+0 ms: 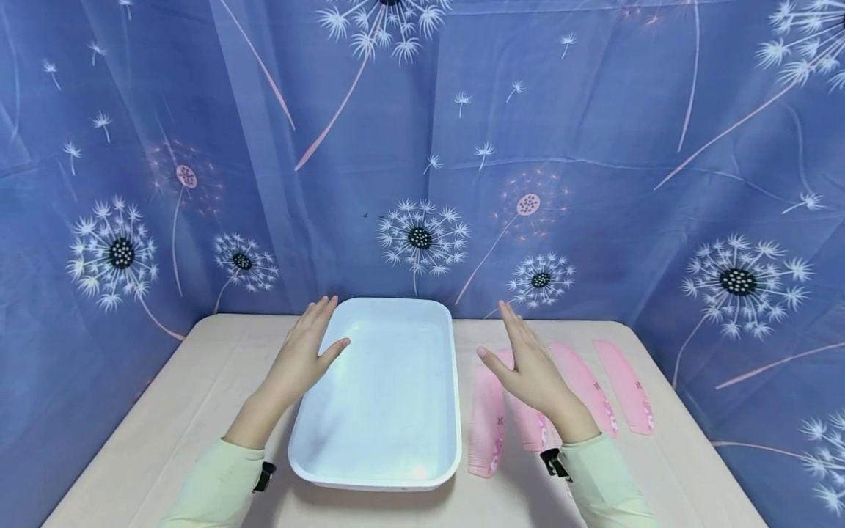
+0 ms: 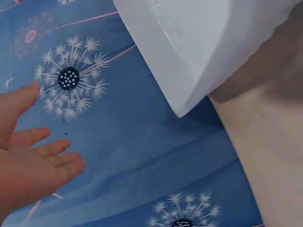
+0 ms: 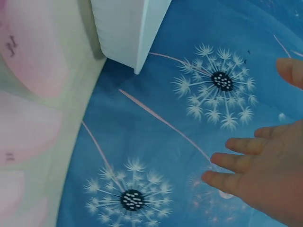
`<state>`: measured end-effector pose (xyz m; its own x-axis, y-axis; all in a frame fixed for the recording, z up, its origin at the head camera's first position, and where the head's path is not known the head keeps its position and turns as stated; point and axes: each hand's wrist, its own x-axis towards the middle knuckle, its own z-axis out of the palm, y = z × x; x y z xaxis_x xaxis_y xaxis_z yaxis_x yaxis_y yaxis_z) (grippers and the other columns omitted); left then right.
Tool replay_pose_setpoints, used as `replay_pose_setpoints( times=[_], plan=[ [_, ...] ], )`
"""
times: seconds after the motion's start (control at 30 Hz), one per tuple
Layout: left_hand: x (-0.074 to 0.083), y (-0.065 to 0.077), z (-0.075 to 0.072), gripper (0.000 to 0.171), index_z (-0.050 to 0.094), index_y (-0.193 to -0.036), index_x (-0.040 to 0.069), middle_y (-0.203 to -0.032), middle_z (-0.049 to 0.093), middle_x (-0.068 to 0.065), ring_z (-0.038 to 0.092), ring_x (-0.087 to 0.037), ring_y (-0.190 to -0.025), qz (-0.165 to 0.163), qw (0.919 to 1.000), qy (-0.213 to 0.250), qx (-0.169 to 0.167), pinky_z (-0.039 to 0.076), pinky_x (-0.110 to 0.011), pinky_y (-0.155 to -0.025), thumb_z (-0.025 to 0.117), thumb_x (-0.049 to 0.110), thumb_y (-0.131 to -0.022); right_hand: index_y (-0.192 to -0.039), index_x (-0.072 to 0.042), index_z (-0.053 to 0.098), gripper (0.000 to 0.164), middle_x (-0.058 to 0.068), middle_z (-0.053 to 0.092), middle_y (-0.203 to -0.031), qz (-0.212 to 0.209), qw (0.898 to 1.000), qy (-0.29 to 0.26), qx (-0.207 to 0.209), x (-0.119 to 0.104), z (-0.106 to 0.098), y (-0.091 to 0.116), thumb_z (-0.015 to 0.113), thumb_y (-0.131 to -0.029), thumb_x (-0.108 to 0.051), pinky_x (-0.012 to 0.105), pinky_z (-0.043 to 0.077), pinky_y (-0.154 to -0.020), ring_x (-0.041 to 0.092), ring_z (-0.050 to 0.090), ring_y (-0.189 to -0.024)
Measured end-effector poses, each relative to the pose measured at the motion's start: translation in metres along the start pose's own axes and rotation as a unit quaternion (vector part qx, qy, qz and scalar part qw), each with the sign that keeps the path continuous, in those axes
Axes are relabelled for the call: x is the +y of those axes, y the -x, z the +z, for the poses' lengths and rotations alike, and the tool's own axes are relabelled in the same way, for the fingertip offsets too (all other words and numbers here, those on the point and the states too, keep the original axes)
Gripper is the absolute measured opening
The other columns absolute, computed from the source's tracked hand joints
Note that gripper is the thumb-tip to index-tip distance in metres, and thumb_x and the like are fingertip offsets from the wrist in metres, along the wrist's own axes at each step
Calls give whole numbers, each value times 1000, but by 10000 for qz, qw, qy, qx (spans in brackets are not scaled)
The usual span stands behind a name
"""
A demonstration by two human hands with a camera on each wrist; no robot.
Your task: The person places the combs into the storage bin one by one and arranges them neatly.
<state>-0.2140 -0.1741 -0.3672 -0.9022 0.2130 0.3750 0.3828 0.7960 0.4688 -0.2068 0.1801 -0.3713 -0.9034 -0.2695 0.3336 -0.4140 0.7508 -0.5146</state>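
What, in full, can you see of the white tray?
The white tray is rectangular with rounded corners, raised walls and a narrow rim, in what looks like smooth, slightly glossy plastic. It sits open side up on the beige table, its long sides running front to back, left of the pink combs. The left hand is near its left side, apparently not touching.

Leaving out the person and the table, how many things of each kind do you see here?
White tray: 1
Pink combs: at least 4; the right hand covers part of that area
Total: at least 5
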Motion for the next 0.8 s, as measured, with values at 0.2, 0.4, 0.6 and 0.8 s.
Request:
replay_pose_setpoints(
  times=[0.2, 0.4, 0.6, 0.8],
  plan=[
    [-13, 2, 1, 69, 25, -149, -3, -153, 27, -25, 22, -44, -140, -201, 9969, 741, -197, 23, -60, -114, 63, 12, -94, -155, -10, 5, 83, 19, 13, -159, 261, 9963, -808, -107, 11, 7, 5, 58, -96, -35, 61, 21, -115, 43, 20, -142],
    [-27, 4, 3, 68, 23, -151, -1, -152, 27, -26, 25, -45, -139, -509, 9912, 1178, -328, 26, -60, -113, 60, 8, -95, -156, -12, 4, 83, 22, 14, -158, 648, 9880, -1391, -166, 19, 16, 13, 59, -96, -31, 64, 21, -112, 48, 21, -139],
    [-40, 7, 6, 66, 23, -149, -4, -151, 27, -28, 27, -47, -137, -700, 9812, 1768, -321, 28, -55, -114, 57, -1, -94, -153, -2, 10, 80, 28, 18, -155, 830, 9774, -1942, -78, 24, 24, 16, 61, -95, -20, 61, 24, -113, 48, 23, -139],
    [-51, 8, 11, 63, 20, -146, -12, -152, 21, -32, 21, -46, -140, -856, 9610, 2591, -455, 24, -52, -117, 53, -8, -93, -153, 0, 10, 80, 29, 18, -154, 1225, 9618, -2443, -157, 26, 34, 19, 63, -94, -14, 59, 24, -114, 48, 22, -139]
  ],
)
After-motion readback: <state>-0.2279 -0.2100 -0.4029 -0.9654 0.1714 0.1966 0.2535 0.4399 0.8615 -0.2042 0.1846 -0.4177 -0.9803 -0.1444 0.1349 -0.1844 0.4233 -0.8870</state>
